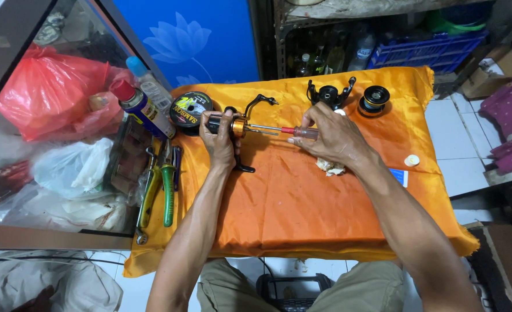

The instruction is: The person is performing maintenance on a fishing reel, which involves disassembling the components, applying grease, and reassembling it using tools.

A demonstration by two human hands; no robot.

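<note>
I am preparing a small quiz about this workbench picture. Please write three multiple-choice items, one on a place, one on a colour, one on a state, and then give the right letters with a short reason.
1. Where do the green-handled pliers lie?
A. at the left edge of the cloth
B. on the floor tiles
C. on the shelf behind

2. What colour is the cloth over the work surface?
A. blue
B. orange
C. white

3. What is the right hand doing?
A. resting flat and empty
B. gripping a spray can
C. holding a screwdriver pointed at the reel body

Answers:
1 A, the pliers lie beside other hand tools on the cloth's left edge.
2 B, the whole cloth is orange.
3 C, the screwdriver with its red and clear handle is in the right hand, its shaft reaching the reel body that the left hand grips.
</note>
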